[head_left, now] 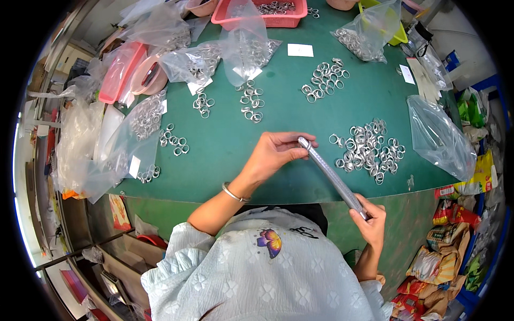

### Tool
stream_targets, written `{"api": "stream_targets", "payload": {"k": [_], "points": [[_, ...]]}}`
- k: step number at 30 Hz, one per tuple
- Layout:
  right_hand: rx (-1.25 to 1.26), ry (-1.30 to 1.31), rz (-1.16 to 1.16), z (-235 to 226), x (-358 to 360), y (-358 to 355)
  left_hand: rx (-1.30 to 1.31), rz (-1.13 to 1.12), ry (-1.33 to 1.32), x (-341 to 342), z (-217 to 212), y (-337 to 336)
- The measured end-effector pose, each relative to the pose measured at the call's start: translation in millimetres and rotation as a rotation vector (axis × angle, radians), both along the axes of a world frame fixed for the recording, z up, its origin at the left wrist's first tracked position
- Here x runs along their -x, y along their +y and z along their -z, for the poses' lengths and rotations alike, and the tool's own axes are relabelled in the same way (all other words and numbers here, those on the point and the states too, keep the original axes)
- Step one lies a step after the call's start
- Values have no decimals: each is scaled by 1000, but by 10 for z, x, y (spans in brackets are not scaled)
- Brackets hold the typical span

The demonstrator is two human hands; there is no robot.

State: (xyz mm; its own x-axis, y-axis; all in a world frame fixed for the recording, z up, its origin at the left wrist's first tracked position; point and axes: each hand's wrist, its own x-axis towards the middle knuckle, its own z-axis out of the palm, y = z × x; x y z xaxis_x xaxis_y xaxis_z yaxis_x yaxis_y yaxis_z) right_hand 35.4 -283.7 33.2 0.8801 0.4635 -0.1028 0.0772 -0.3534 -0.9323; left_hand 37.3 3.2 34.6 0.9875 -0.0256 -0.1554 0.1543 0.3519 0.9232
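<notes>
1. You hold a long tapered metal rod (333,178) slantwise over the near edge of the green table (225,150), its narrow tip up and to the left, its thick end down and to the right.
2. Your left hand (273,155) pinches the narrow tip between thumb and fingertips, the fingers curled in close together; a metal bangle (234,193) sits on that wrist.
3. Your right hand (370,220) wraps the thick lower end, fingers closed round it, just off the table's edge and above your lap.
4. A loose heap of silver rings (369,151) lies on the table just beyond the rod, to its right.
5. A second scatter of rings (324,80) lies farther back, and smaller clusters (250,101) sit toward the middle and left.
6. An empty clear plastic bag (439,136) rests at the right edge of the table; more bags holding rings (195,61) crowd the back left.
7. A red basket (267,13) with rings in it stands at the far edge, and a white paper slip (300,50) lies near it.
</notes>
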Motion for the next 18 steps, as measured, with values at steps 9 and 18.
{"api": "stream_targets", "payload": {"k": [9, 18], "points": [[7, -297, -48, -254, 43, 258, 126, 162, -115, 167, -108, -246], [-60, -426, -84, -249, 77, 287, 135, 130, -211, 232, -191, -214]]}}
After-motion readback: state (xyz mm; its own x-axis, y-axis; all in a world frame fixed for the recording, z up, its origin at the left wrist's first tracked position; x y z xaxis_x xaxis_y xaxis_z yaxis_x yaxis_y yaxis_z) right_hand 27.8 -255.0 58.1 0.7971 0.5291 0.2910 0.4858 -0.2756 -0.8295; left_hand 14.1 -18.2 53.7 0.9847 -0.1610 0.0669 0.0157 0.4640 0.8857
